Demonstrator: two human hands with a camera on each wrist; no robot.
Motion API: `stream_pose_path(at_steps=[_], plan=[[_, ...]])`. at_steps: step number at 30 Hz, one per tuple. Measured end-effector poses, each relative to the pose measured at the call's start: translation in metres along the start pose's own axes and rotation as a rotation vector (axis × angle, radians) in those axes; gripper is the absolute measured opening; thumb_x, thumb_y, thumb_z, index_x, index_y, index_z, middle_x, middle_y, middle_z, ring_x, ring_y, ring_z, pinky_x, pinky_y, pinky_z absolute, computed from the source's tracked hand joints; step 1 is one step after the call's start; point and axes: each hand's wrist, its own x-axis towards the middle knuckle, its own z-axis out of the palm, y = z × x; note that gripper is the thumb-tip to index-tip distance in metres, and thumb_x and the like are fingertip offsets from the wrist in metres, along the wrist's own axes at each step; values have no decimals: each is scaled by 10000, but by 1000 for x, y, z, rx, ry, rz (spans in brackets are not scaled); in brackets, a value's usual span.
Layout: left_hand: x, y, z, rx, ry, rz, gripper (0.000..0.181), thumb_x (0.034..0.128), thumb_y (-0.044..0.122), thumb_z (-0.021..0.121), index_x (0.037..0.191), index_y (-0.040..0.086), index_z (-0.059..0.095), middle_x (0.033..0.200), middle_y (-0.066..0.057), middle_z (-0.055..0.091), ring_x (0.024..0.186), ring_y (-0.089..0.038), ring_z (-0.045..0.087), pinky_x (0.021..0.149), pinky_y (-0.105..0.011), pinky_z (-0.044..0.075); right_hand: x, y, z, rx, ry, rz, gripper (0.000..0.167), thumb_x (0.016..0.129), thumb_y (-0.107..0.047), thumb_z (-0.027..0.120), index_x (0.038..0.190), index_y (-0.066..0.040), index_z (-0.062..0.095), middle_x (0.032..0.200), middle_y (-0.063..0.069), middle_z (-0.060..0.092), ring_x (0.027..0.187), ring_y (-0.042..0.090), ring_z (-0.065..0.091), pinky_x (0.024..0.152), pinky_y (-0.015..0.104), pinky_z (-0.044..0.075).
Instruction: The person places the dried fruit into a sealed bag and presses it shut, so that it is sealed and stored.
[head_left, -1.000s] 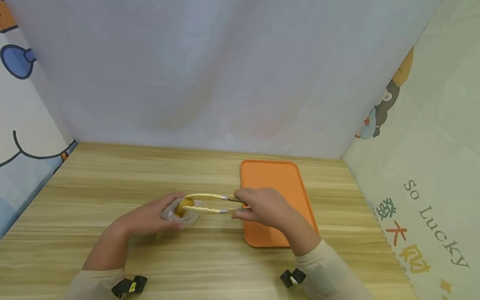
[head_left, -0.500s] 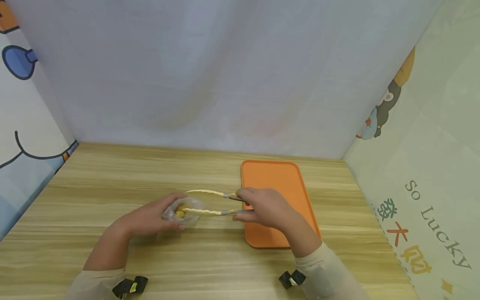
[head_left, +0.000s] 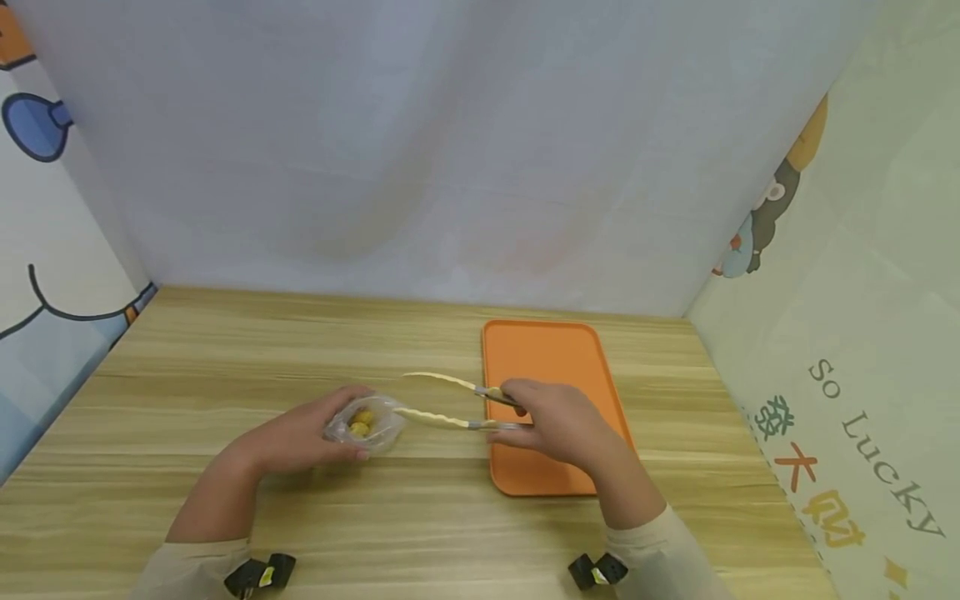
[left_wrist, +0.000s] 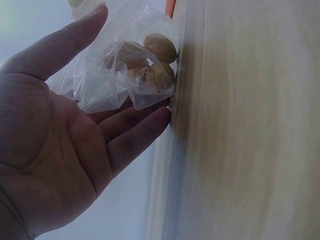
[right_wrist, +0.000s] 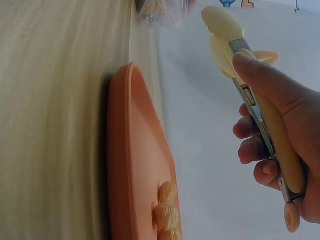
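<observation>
My left hand (head_left: 300,433) holds a clear plastic bag (head_left: 386,421), thumb and fingers around its sides and its mouth spread. Several round, tan, walnut-like pieces (left_wrist: 160,47) lie in the bag, partly behind its folds in the left wrist view. The right hand (head_left: 558,421) grips a pair of tongs (head_left: 435,417) with cream-coloured heads and metal bands. Their two arms stand apart, nothing between the tips, just right of the bag. Beneath the right hand lies an orange tray (head_left: 540,350). More walnut-like pieces (right_wrist: 166,215) rest on it in the right wrist view; the hand hides them from the head view.
A wood-grain table (head_left: 300,342) carries everything. Behind it hangs a pale cloth backdrop (head_left: 420,167), and printed panels stand at both sides, the right panel (head_left: 862,333) bearing lettering.
The tongs have drawn back rightward out of the bag's mouth, and their arms have spread. A tan piece that was at their tips now lies in the bag. My left hand stays put.
</observation>
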Motion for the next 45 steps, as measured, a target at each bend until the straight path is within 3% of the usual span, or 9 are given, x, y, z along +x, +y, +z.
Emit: stream_pose_path(at_steps=[13,19,26,35,45], plan=[[1,1,0,16,-8,-13,851,809,561,735,1500,274,331,1336,-67,526,1087,-243,541,872,-470,448,-20,10,-2,53,19,124,410,788,-536,764,987,-253,545,832,-84,620,576,24,463,528,214,388],[1,1,-1,17,-10,-27,858,805,579,729,1505,293,323,1343,-60,523,1092,-237,539,882,-466,443,-31,17,-12,104,3,215,384,785,-525,772,993,-286,555,822,-127,587,622,40,483,559,234,415],[-1,2,-2,27,-8,-10,853,819,583,712,1511,278,317,1412,-116,490,1173,-301,530,914,-531,441,-43,25,-21,117,-46,289,385,806,-549,740,962,-265,532,790,-133,527,568,68,417,508,250,374],[-2,3,-3,22,-12,-7,845,825,571,713,1509,272,318,1384,-97,504,1145,-278,533,897,-506,444,-56,38,-29,108,-46,321,450,809,-590,708,872,-200,493,670,-83,420,506,56,285,463,234,272],[-1,2,-2,34,-13,0,822,825,571,713,1496,287,332,1357,-73,517,1127,-262,536,888,-497,444,-69,51,-38,106,-26,378,534,794,-690,644,823,-187,467,646,-68,397,511,72,311,473,250,285]])
